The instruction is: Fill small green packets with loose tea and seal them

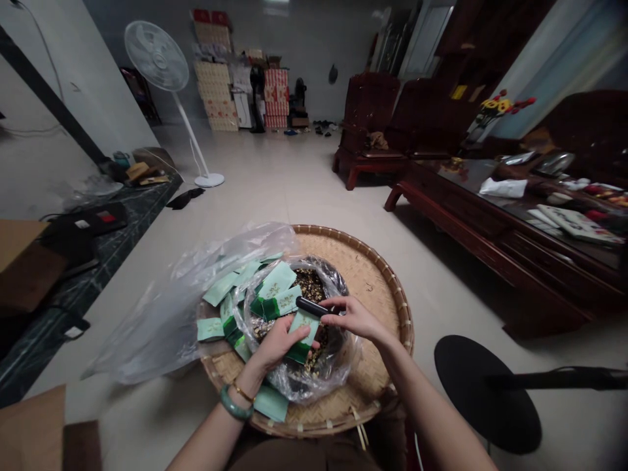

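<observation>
My left hand is closed round a small light-and-dark-green paper packet, holding it over a clear plastic bag. In my right hand is a slim black stick-like tool, its exact kind unclear. The tool lies across the packet's upper edge. Inside the open bag is a loose dark and yellowish dried mix. Several more green packets lie on the bag's left side and beside it. Everything rests on a round woven bamboo tray.
A large translucent plastic bag spills over the tray's left edge. A round black stand base is at the right. Farther off are a low wooden table, a white standing fan, stacked boxes and a marble ledge.
</observation>
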`<state>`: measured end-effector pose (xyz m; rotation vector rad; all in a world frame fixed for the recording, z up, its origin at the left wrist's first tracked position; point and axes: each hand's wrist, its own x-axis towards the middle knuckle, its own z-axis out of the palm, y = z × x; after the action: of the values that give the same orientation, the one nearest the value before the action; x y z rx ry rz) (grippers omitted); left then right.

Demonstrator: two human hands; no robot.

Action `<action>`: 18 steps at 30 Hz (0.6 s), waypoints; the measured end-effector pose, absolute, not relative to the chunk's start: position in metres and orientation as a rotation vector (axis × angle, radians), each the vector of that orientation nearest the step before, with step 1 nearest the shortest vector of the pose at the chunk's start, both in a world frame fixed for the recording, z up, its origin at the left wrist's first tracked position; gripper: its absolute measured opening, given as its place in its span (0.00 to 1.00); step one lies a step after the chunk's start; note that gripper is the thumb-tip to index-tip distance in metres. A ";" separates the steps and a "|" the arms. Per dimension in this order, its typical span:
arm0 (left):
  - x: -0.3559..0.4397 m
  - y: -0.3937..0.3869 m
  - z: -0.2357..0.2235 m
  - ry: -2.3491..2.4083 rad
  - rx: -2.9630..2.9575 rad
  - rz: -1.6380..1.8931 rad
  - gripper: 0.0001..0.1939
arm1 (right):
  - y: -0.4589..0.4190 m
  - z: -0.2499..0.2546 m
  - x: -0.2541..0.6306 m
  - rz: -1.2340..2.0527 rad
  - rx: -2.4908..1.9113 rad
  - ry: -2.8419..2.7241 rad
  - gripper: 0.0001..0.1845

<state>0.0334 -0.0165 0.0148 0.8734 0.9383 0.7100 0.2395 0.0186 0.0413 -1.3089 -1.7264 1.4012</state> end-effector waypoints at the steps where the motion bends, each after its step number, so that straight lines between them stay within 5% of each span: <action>1: 0.034 -0.016 0.014 0.939 0.879 0.715 0.27 | 0.019 0.041 0.239 1.400 -1.315 -1.723 0.23; 18: 0.033 -0.014 0.009 0.995 0.946 0.737 0.23 | 0.018 0.037 0.239 1.501 -1.343 -1.639 0.22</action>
<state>0.0332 -0.0136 0.0092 0.9459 0.9954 0.7369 0.2390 0.0181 0.0374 -1.3427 -1.6394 1.5007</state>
